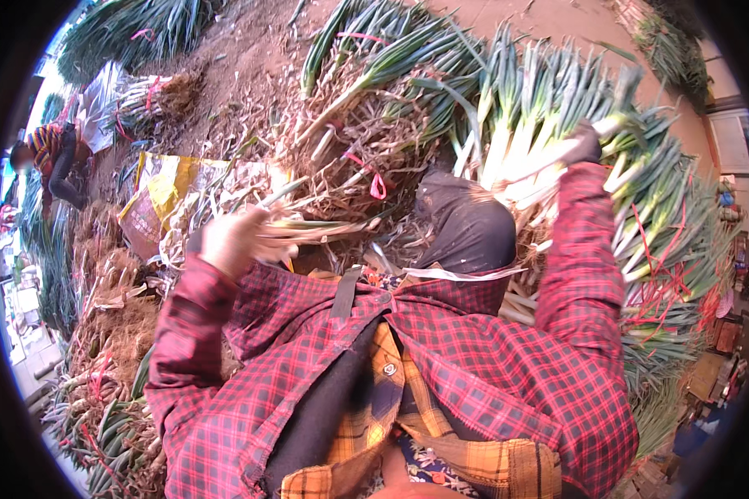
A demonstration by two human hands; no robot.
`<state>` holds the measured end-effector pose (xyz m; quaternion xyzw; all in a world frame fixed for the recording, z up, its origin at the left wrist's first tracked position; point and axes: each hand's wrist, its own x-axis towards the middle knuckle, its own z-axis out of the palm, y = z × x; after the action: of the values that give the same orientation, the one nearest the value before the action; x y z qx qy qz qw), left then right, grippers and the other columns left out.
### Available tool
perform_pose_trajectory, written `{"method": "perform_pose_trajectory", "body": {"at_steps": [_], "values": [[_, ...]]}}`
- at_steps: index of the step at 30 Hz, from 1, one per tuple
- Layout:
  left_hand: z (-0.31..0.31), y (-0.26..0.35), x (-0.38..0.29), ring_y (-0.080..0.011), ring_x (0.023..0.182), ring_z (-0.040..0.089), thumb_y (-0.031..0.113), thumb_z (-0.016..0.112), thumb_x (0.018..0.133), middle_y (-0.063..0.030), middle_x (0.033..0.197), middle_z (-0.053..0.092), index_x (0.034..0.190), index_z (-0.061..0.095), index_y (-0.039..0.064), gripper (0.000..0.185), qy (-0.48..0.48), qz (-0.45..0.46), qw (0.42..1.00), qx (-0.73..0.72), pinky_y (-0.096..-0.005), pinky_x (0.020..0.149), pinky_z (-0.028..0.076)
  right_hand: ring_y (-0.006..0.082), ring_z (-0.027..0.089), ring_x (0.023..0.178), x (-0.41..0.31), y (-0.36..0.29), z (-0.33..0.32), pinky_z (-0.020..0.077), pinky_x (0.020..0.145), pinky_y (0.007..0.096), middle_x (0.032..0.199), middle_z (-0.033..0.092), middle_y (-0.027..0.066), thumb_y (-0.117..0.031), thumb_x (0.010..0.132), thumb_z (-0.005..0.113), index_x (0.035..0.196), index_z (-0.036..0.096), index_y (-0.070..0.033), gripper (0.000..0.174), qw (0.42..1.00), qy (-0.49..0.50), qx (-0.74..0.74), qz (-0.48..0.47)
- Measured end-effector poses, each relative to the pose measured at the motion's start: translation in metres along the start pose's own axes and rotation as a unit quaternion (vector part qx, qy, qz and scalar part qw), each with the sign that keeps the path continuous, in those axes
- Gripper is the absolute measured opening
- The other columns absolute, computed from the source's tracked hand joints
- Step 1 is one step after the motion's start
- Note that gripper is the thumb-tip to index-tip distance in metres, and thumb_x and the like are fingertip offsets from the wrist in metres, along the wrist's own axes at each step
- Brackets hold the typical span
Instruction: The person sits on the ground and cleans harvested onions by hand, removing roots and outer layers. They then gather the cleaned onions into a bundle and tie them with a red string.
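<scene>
My left hand [232, 242], blurred by motion, is closed around dry, peeled-looking scallion leaves [324, 232] that stick out to the right, above my lap. Over at the right, my right hand [583, 145], in a dark glove, grips a scallion [552, 159] by its stalk, with its green end pointing right. Beneath that hand lies a row of cleaned scallions [505, 146] with white stalks and green tops. Between the hands, a heap of untrimmed scallions [343, 140] with dry brown leaves and roots lies on the ground, with a pink tie [378, 186] on it.
A yellow and white plastic sack [162, 187] lies beyond my left hand. Bundled scallions [652, 231] with red ties line the right side. More bundles [143, 31] lie at the upper left. Another person [56, 156] is at the far left. My dark-clad knee [468, 218] is between the piles.
</scene>
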<state>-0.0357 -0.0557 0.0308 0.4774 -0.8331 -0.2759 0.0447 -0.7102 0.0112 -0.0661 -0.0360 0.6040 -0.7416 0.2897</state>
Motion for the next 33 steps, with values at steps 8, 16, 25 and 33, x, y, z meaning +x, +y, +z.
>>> {"method": "perform_pose_trajectory", "body": {"at_steps": [8, 16, 25, 33], "values": [[-0.021, -0.177, 0.112, -0.0364, 0.106, 0.065, 0.03, 0.071, 0.087, -0.0152, 0.116, 0.069, 0.126, 0.064, 0.013, 0.042, -0.071, -0.069, 0.964, 0.248, -0.0435, 0.09, 0.052, 0.0298, 0.047, 0.13, 0.045, 0.014, -0.156, 0.0383, 0.108, 0.0424, 0.144, 0.047, 0.0167, -0.035, 0.078, 0.084, 0.151, 0.034, -0.005, 0.094, 0.905, 0.252, -0.324, -0.115], [0.191, -0.114, 0.321, -0.0397, 0.114, 0.061, 0.036, 0.07, 0.087, -0.0218, 0.125, 0.062, 0.146, 0.045, 0.015, 0.067, -0.012, -0.136, 0.983, 0.12, -0.0466, 0.097, 0.049, 0.0213, 0.056, 0.117, -0.045, 0.076, -0.067, 0.0416, 0.11, 0.0369, 0.129, 0.058, 0.0118, -0.014, 0.096, 0.065, 0.132, 0.056, -0.001, 0.039, 0.939, 0.041, -0.249, -0.232], [0.139, -0.06, 0.234, -0.0309, 0.09, 0.064, 0.013, 0.07, 0.088, -0.0171, 0.097, 0.064, 0.114, 0.065, 0.002, 0.028, 0.104, -0.035, 0.984, -0.141, -0.0387, 0.081, 0.051, 0.0159, 0.064, 0.101, -0.115, 0.109, 0.117, 0.0524, 0.082, 0.029, 0.114, 0.066, 0.0041, -0.022, 0.097, 0.063, 0.124, 0.062, -0.006, 0.032, 0.928, -0.281, -0.204, 0.132], [0.055, -0.016, 0.079, -0.0246, 0.094, 0.067, 0.01, 0.077, 0.083, -0.0126, 0.105, 0.064, 0.127, 0.061, 0.008, 0.047, 0.099, 0.058, 0.977, -0.18, -0.0352, 0.081, 0.054, 0.0217, 0.066, 0.095, -0.194, 0.129, 0.237, 0.0591, 0.074, 0.0368, 0.109, 0.067, 0.0037, -0.033, 0.09, 0.075, 0.122, 0.063, -0.013, 0.04, 0.873, -0.398, 0.182, 0.215]]}}
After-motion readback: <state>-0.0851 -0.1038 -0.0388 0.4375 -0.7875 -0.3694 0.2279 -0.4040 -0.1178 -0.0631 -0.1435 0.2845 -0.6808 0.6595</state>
